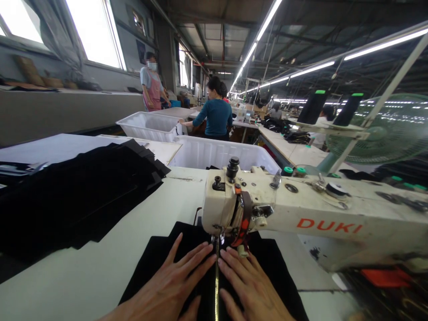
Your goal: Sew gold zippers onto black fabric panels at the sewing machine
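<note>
My left hand (170, 285) lies flat on a piece of black fabric (157, 258), fingers stretched out and spread toward the needle. My right hand (247, 285) lies flat on the same fabric just right of it, fingers also extended. Between the two hands runs a thin seam line leading up to the presser foot (217, 240) of a white sewing machine (301, 214) marked DUKI. The fabric rests on a pale work table (83, 276), partly under the machine head.
A stack of black fabric pieces (76, 191) lies on the table to the left. White plastic bins (217, 154) stand behind the machine. Two people (216, 113) stand further back. A green fan (384, 131) and thread cones (312, 107) are at the right.
</note>
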`<state>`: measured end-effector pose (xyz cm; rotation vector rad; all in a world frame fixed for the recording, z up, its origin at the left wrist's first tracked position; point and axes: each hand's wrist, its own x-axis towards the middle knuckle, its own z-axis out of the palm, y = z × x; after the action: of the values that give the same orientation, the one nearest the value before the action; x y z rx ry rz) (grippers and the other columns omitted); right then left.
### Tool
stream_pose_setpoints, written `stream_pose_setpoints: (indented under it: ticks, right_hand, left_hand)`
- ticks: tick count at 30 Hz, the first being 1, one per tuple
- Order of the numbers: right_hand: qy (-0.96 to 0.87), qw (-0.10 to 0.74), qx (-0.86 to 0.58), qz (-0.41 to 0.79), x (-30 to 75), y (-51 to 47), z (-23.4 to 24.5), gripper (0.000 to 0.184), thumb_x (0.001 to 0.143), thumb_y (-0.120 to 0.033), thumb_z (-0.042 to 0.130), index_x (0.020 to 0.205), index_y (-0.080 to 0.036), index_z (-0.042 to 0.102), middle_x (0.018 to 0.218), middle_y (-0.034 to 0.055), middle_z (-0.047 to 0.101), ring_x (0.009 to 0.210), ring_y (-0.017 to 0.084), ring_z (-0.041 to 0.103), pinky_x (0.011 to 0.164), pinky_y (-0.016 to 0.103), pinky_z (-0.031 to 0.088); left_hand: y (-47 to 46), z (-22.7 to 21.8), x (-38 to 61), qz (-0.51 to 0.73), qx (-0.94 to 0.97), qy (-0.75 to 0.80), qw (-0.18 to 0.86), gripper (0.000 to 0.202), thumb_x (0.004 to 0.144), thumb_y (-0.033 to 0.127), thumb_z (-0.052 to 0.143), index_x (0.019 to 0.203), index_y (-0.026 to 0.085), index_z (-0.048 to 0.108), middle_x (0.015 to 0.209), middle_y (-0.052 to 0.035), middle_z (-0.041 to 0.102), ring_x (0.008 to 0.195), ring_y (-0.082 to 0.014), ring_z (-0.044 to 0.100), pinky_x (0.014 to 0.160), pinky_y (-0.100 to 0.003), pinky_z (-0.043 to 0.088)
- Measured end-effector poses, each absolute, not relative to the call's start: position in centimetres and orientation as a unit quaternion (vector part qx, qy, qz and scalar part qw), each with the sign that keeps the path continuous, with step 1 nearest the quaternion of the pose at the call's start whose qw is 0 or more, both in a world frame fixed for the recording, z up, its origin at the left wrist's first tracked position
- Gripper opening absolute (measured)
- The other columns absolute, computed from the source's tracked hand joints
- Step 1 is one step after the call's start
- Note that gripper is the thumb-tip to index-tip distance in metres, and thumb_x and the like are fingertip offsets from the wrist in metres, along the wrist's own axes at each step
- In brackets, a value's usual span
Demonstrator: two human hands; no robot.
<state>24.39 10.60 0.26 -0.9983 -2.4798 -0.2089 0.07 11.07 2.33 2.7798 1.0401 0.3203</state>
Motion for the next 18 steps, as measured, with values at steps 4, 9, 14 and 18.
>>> stream_pose_setpoints:
  ticks: [4,9,14,18]
  right_hand:
    - [-0.902,0.227,-0.361,-0.066,24.42,10.66,0.09,0.039,0.096,-0.033,0.055,0.132,-0.018,0.057,0.132,0.0042,0.06,0.12,0.021,0.059,0.108,0.039,0.044]
    - [-0.901,0.234,-0.358,-0.079,24.35,10.7,0.08,0.037,0.097,-0.032,0.053,0.131,-0.017,0.058,0.131,0.0044,0.061,0.119,0.021,0.059,0.107,0.038,0.046]
    - [-0.897,0.237,-0.364,-0.085,24.31,10.61,0.13,0.037,0.098,-0.034,0.052,0.13,-0.017,0.058,0.129,0.0062,0.063,0.118,0.022,0.06,0.107,0.04,0.045]
    - [-0.892,0.247,-0.368,-0.087,24.12,10.54,0.25,0.036,0.1,-0.036,0.047,0.129,-0.018,0.058,0.131,0.005,0.061,0.119,0.021,0.059,0.107,0.04,0.045]
  left_hand:
    - [10.9,2.2,0.15,0.117,0.928,0.344,0.076,0.076,0.088,0.013,0.051,0.155,0.026,0.019,0.153,-0.0086,0.037,0.139,-0.0296,0.038,0.111,-0.066,0.013]
    - [10.81,2.15,0.21,0.126,0.926,0.349,0.073,0.078,0.087,0.012,0.051,0.155,0.028,0.018,0.153,-0.0084,0.037,0.138,-0.0313,0.039,0.109,-0.068,0.015]
    - [10.99,2.11,0.01,0.137,0.923,0.352,0.079,0.078,0.086,0.014,0.054,0.154,0.031,0.022,0.151,-0.0075,0.042,0.137,-0.033,0.041,0.11,-0.068,0.017]
    - [11.26,2.27,0.06,0.136,0.923,0.349,0.084,0.075,0.086,0.016,0.055,0.154,0.03,0.025,0.15,-0.0072,0.044,0.137,-0.0337,0.04,0.11,-0.068,0.019]
